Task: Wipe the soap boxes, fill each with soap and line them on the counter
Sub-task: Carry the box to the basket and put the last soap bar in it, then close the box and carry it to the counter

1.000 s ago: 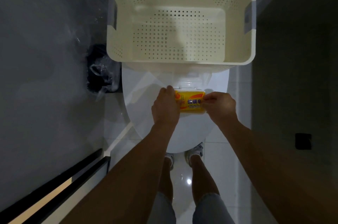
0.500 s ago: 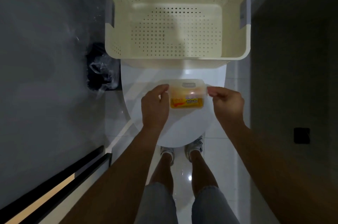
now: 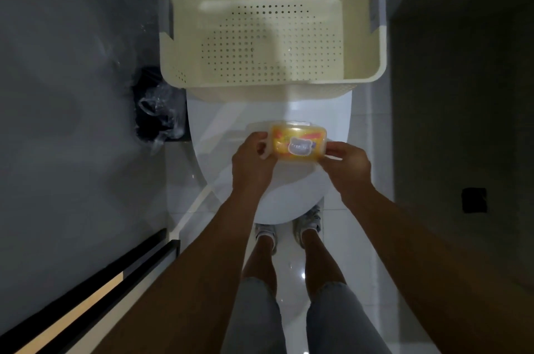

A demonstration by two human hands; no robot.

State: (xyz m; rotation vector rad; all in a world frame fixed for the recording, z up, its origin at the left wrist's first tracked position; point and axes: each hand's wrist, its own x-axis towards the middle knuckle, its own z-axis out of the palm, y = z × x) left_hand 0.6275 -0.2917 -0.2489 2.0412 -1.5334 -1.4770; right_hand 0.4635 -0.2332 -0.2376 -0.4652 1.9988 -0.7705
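Soap box [image 3: 297, 143], yellow soap visible inside, lid on, held over toilet lid [image 3: 225, 134]. Left hand [image 3: 252, 163] pinches 9 o'clock end, right hand [image 3: 345, 161] 3 o'clock end. This box looks filled; lining up on bench left. Basket [image 3: 179, 36] at 12 o'clock.

The words on the soap box [image 3: 297, 142] sticker are too blurry to read, and the basket [image 3: 271, 80] top is cut off.
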